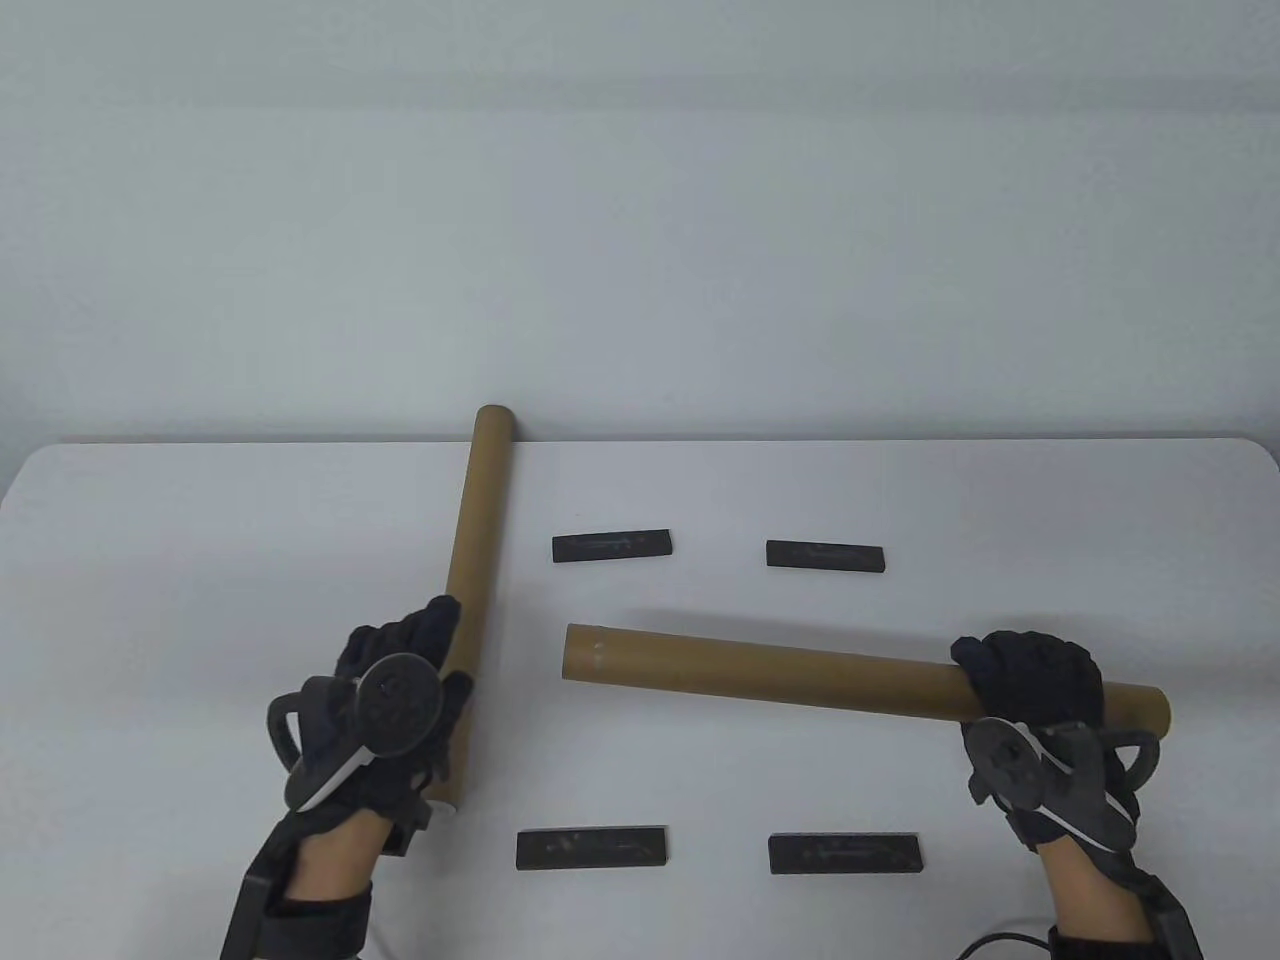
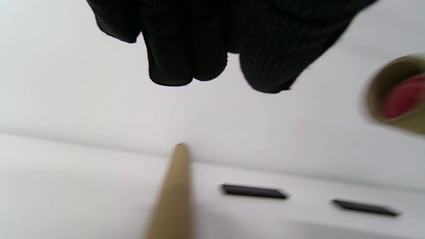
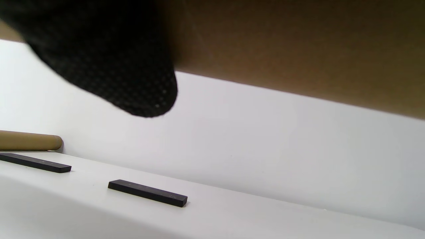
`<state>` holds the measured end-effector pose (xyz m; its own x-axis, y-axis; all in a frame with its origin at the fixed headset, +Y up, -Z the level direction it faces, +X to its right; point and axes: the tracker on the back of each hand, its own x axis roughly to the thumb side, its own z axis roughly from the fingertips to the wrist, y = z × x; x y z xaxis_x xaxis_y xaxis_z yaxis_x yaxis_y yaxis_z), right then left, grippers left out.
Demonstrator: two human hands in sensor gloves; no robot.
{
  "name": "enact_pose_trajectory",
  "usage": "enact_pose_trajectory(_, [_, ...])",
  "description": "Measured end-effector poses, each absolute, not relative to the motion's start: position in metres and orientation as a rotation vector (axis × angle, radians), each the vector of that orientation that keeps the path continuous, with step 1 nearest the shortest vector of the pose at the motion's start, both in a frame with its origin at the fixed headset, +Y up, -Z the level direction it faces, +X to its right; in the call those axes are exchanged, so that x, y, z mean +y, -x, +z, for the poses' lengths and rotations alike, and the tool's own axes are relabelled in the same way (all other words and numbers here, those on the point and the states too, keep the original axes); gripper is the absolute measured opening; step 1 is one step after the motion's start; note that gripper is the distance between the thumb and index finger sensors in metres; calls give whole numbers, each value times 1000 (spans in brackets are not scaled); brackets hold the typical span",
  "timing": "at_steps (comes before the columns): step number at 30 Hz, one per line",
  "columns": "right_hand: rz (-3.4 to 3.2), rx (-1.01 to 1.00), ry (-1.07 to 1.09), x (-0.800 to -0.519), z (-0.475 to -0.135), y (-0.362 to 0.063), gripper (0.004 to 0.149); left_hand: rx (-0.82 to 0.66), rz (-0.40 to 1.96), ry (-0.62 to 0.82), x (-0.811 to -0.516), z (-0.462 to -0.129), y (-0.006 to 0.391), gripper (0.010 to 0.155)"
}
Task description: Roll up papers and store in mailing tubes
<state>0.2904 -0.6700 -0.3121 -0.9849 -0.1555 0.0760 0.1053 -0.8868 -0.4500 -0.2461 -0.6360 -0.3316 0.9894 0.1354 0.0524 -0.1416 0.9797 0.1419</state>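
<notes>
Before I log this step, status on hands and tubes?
Left hand grips upright-angled tube. Right hand grips second tube, held level. Four black bars on table; none in the way.

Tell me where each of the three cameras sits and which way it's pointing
Table view: above the near edge, looking down at both hands, left hand, right hand, each gripping a tube.
Left wrist view: under the left fingers, facing the far wall.
Right wrist view: under the right-hand tube, same direction.
Shared: the far black bars.

black knit gloves, grey disc trackers, black wrist straps
</notes>
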Motion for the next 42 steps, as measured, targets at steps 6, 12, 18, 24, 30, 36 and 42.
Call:
enact_pose_trajectory(6, [-2923, 672, 174, -671, -313, -289, 68, 152, 4, 301, -688, -360, 291, 66])
enact_pose_trajectory(12, [-2909, 662, 186, -671, -312, -288, 68, 171, -83, 543, -736, -384, 295, 75])
enact_pose_trajectory(18, [-2922, 653, 183, -672, -314, -289, 68, 157, -155, 605, -752, -389, 286, 81])
enact_pose_trajectory(24, [-2911, 653, 200, -671, -312, -287, 69, 112, -183, 535, -754, -392, 280, 70])
enact_pose_trajectory(30, [-2930, 666, 204, -671, -312, -288, 69, 109, -162, 471, -752, -391, 286, 71])
enact_pose_trajectory(36, [-2916, 669, 207, -670, -312, -288, 69, 86, 46, 165, -699, -377, 290, 74])
enact_pose_trajectory(42, [-2946, 676, 229, -672, -312, -285, 69, -121, 457, -99, -648, -340, 275, 74])
